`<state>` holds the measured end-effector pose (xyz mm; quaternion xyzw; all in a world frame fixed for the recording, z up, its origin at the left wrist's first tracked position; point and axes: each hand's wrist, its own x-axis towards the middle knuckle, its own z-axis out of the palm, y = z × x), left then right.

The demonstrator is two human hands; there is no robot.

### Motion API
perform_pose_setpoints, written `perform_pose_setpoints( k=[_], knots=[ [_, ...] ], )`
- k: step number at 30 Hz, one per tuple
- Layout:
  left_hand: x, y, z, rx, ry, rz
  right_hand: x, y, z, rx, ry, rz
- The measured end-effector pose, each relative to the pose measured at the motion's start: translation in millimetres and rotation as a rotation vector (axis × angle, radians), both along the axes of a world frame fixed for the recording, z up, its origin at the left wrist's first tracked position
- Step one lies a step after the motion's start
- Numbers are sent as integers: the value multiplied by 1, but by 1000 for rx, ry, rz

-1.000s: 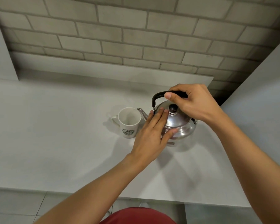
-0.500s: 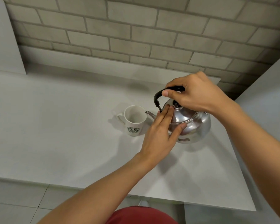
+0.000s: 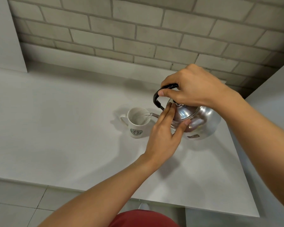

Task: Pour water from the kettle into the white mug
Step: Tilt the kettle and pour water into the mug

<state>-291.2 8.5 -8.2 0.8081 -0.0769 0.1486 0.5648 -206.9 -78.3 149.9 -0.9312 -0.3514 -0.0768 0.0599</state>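
At right of centre in the frame, right hand (image 3: 195,89): wrapped around the black handle (image 3: 157,97) of the steel kettle (image 3: 202,122), carrying it tilted toward the left.
Left hand (image 3: 164,133): fingers extended and flat against the kettle lid (image 3: 184,113), thumb on the body below; it presses the lid in place and grips nothing.
Spout (image 3: 153,114): tip sits over the right rim of the white mug (image 3: 137,124); a thin clear stream appears to leave it.
White mug: centre of the frame, upright on the white countertop (image 3: 56,128), handle to the left, green logo facing the camera.
Progress: pour judged under way. Water seems to be gathering in the mug; the fill level cannot be read.
Remaining: continue to the wanted level, level the kettle, set it down.
Surroundings: brick wall (image 3: 138,30) across the upper frame; tiled floor (image 3: 15,207) at lower left.
Obstructions: none between spout and mug.
Risk: spout close to the rim; a small shift could spill onto the countertop.
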Motion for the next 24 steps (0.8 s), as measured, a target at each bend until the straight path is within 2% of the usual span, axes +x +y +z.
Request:
perform_pose_setpoints(
  k=[9, 24],
  knots=[
    [1, -4, -2, -38, 20, -22, -2, 3, 1, -57, 40, -17],
    [2, -9, 8, -158, -36, 1, -4, 11, 18, -133, -4, 15]
  ],
)
